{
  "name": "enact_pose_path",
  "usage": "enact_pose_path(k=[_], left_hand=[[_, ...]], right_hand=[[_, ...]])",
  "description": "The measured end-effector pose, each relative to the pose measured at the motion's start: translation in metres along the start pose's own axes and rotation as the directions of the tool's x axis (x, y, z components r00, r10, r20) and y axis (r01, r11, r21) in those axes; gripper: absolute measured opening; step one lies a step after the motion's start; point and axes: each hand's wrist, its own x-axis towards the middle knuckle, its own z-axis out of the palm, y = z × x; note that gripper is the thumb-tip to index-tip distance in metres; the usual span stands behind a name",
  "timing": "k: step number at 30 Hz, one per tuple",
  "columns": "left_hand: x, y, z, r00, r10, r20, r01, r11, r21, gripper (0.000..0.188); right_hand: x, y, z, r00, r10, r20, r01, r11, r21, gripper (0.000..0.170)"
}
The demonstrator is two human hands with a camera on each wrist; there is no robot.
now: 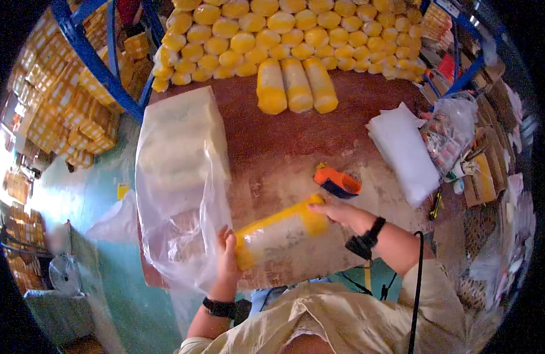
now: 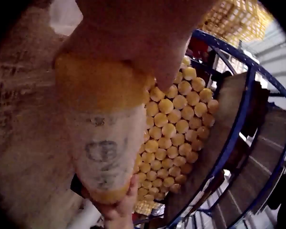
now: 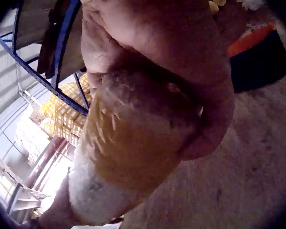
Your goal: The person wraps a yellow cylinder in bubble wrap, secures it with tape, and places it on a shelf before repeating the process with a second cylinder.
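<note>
Both hands hold a yellow-and-white plastic-wrapped roll [image 1: 278, 237] between them, low over the near part of the table, slanting up to the right. At its left end, the left hand [image 1: 227, 255] grips the yellow band; in the left wrist view that hand covers the end, and dark print shows on the roll's white middle [image 2: 102, 148]. The right hand [image 1: 336, 211] has its thumb and fingers round the other yellow end, also seen in the right wrist view with the right hand [image 3: 167, 62] curled over wrinkled film. Beside the left hand lies a clear plastic bag [image 1: 184, 212] around a pale block.
An orange-and-dark tool [image 1: 337, 182] lies beyond the right hand. Three similar rolls [image 1: 297, 85] lie before a tall stack of rolls [image 1: 281, 23] at the back. White sheets [image 1: 405, 153] sit at the right. Blue frame posts [image 1: 89, 56] flank the table [image 1: 266, 141].
</note>
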Motion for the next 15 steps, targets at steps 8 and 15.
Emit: enact_pose_path(k=[8, 15], left_hand=[[0.046, 0.035, 0.058, 0.910, 0.158, 0.382, -0.296, 0.895, 0.334, 0.040], [0.096, -0.048, 0.059, 0.768, 0.435, 0.470, -0.615, 0.296, 0.731, 0.062]], right_hand=[[-0.050, 0.053, -0.059, 0.985, -0.123, -0.123, 0.150, 0.958, 0.243, 0.047], [-0.054, 0.037, -0.104, 0.910, -0.143, -0.390, 0.415, 0.376, 0.829, 0.043]])
